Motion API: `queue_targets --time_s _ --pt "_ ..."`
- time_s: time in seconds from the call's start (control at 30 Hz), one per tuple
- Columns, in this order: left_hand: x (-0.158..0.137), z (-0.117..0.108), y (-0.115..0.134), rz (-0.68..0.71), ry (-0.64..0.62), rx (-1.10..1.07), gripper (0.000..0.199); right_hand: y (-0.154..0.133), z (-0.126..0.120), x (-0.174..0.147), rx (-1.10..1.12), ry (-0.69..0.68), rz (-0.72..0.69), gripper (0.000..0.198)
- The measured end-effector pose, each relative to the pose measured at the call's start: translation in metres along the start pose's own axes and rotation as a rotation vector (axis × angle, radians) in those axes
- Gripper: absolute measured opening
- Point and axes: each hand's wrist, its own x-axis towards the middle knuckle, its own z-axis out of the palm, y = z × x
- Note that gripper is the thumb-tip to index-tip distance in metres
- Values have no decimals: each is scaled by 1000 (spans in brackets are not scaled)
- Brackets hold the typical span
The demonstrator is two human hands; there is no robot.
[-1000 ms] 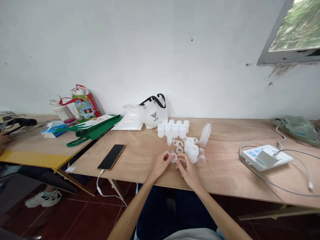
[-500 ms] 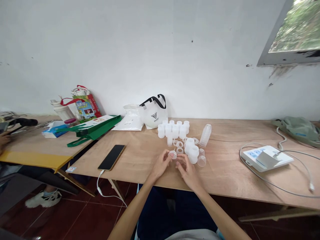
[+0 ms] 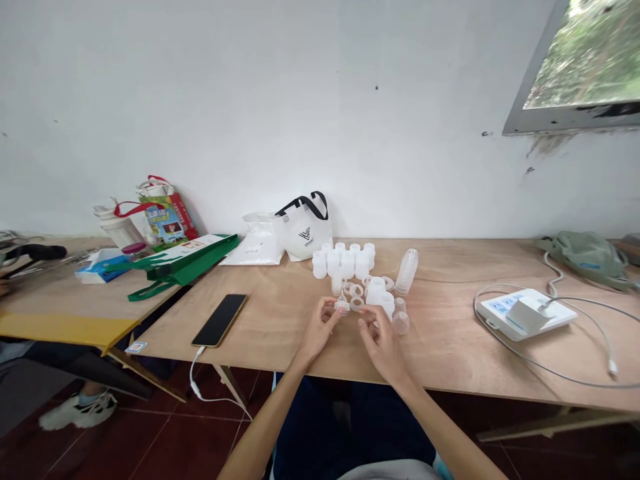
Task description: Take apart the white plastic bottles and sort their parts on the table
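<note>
Between the thumb and fingers of my left hand (image 3: 319,328) is a small translucent plastic piece (image 3: 342,306), round at the base with a narrow tip pointing up; it looks like a bottle nipple in a ring. My right hand (image 3: 379,337) hovers just to its right, thumb and index finger apart, with nothing visible in it. Directly beyond my fingers lie several translucent rings (image 3: 357,291). White plastic bottles (image 3: 376,291) stand close past my right hand, beside clear domed caps (image 3: 401,323). More white bottles (image 3: 347,265) are grouped behind, and a stack of clear caps (image 3: 407,272) leans at their right.
A phone (image 3: 220,321) on a white cable lies to the left. A white tote bag (image 3: 305,230) and a white plastic packet (image 3: 255,241) rest against the wall. At right are a power strip (image 3: 525,313), cables and a green cloth cap (image 3: 585,259). Another person's shoe (image 3: 80,408) shows at left.
My right hand has drawn away from the plastic piece, a little to the right. In my left hand the piece now shows its tip upward. The whole view has shifted slightly.
</note>
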Motion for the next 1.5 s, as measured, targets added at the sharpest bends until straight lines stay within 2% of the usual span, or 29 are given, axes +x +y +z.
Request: queue_targets --time_s 0.13,0.23,0.37,0.47,0.57,0.77,0.97,1.37,1.5 --pt "0 1 2 31 28 -32 50 0 -27 15 -216 197 -106 24" --pt "1 0 2 42 24 -80 60 12 -45 26 -414 286 -138 35" --pt "4 -2 4 22 30 -155 64 34 -57 30 -700 222 -127 52" --pt "5 -1 10 20 56 -230 58 42 -59 27 -814 133 -147 43" --pt "2 2 20 12 63 -285 50 34 -59 26 -779 85 -175 32" --pt "-8 5 39 36 -3 -358 46 5 -55 26 -466 -12 -183 26" --pt "-15 6 51 37 -112 -305 51 -1 -47 19 -470 -84 -261 30" --pt "-17 -3 60 -9 -59 -268 47 -3 -42 18 -554 33 -538 39" --pt "-20 -7 63 -27 -56 -263 45 -11 -39 16 -478 65 -513 37"
